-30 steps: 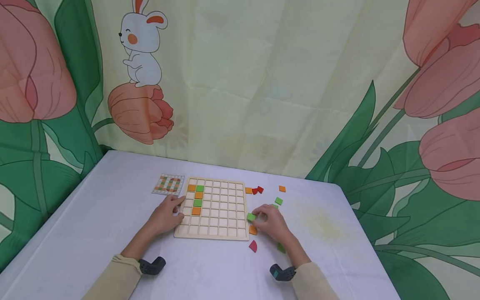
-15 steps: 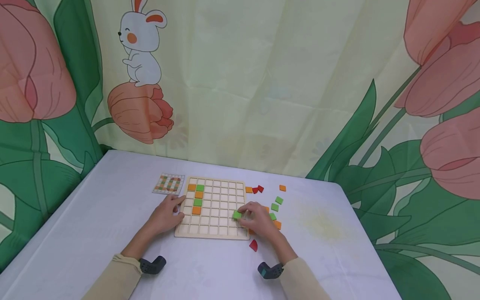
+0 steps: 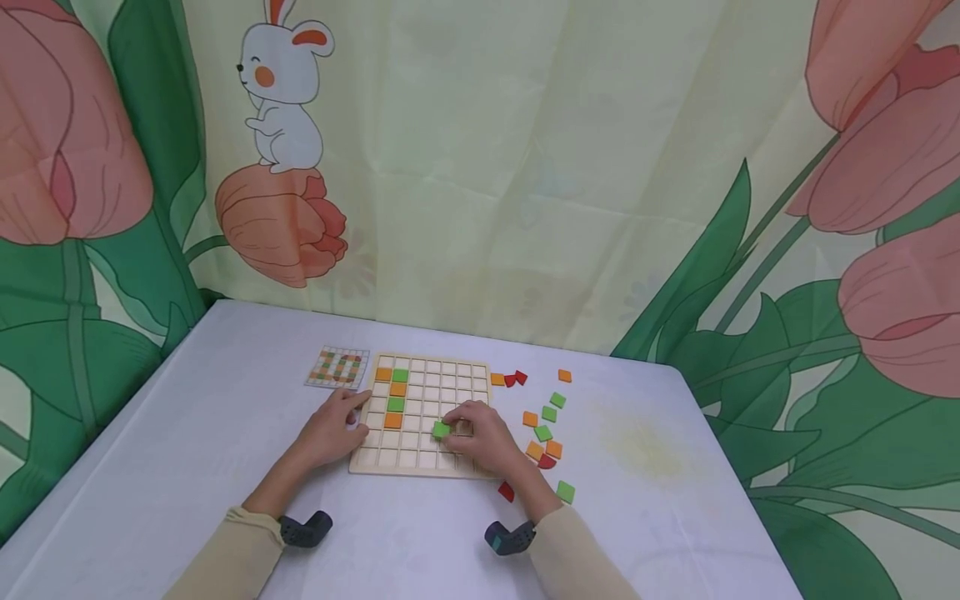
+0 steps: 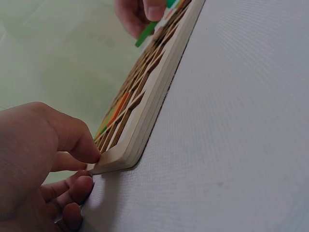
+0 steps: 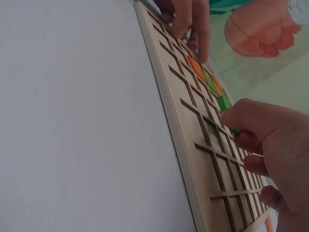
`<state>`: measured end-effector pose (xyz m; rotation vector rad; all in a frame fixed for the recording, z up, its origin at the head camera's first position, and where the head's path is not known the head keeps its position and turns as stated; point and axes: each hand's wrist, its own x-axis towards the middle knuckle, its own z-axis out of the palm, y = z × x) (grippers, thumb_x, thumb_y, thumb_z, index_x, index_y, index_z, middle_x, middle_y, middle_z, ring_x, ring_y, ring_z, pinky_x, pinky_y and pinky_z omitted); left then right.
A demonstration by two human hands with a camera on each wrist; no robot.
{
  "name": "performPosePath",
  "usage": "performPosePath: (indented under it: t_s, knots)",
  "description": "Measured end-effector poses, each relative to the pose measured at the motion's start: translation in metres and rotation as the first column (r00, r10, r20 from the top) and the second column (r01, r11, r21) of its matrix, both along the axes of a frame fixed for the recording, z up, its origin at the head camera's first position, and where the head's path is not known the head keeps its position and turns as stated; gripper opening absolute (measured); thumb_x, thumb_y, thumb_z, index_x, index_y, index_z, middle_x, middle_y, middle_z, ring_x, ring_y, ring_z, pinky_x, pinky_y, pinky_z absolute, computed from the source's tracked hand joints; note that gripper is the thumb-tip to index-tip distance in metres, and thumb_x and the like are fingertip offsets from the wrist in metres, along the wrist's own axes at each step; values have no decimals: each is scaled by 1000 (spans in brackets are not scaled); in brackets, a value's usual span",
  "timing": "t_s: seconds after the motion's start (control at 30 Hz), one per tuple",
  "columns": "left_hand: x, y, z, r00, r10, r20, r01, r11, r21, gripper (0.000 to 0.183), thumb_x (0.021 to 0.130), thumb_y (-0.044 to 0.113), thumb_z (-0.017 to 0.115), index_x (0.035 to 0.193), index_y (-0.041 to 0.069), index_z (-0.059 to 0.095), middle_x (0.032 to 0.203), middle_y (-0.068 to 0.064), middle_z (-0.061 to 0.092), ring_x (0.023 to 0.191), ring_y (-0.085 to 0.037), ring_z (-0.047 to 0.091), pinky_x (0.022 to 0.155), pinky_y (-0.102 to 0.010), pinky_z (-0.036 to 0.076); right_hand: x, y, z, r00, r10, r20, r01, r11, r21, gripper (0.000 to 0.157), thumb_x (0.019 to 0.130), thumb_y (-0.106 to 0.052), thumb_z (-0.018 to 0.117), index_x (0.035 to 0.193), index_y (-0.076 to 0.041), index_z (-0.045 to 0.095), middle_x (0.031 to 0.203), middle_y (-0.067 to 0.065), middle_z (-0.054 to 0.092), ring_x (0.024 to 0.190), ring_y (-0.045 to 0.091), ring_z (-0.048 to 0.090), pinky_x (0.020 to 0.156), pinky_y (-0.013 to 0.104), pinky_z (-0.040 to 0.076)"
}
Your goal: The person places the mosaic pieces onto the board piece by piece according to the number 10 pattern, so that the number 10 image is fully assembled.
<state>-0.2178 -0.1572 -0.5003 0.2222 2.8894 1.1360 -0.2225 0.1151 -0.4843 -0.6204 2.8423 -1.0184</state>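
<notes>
A square wooden grid board (image 3: 420, 475) lies on the table. Along its left side rests my left hand (image 3: 330, 429), index finger and thumb reaching out to the frame. The left wrist view shows a digit of the left hand (image 4: 53, 145) pressing on the frame's corner, with other fingers curled beside it. Above the board's lower middle, my right hand (image 3: 483, 437) pinches a green square tile (image 3: 441, 431) between thumb and fingers. In the right wrist view this green tile (image 5: 223, 103) tilts over the cells. Orange tiles (image 3: 393, 421) and green tiles (image 3: 395, 404) sit in the board's left columns.
A printed pattern card (image 3: 337, 367) lies beyond the left hand. Several loose tiles lie right of the board, among them a green square (image 3: 566, 492), an orange square (image 3: 565, 376) and a red quarter-round piece (image 3: 547, 461). A patterned curtain (image 3: 480, 183) hangs behind the table.
My right hand has carried the green tile leftward from the board's right edge to over its lower middle, uncovering loose tiles on the right. The left hand stays in place.
</notes>
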Motion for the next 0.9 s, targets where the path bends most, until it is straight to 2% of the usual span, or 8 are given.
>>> performPosePath:
  t_s: [0.17,0.5,0.9]
  knots:
    - [0,0,0,1000,-3,0,3,1000,-2,62,82,11,62,141,0,46,98,-9,45,78,-17,43,59,-28,34,0,-16,-5,999,39,-5,-39,999,-15,20,83,-25,72,103,-21,74,88,-8,63,83,9,50,67,20,42]
    - [-1,-1,-3,1000,-12,-9,12,1000,1,62,83,12,63,141,0,46,98,-9,45,78,-17,42,59,-28,33,0,-37,-7,993,103,-59,-102,995,12,20,83,-23,72,102,-19,75,92,-9,65,83,5,49,71,17,41]
    - [0,-1,-1,1000,-9,0,9,1000,3,62,83,13,63,141,2,47,101,-9,45,79,-17,43,60,-28,34,-2,-55,-8,992,123,-23,-123,992,29,19,83,-25,73,101,-22,75,93,-11,62,81,3,48,71,17,41]
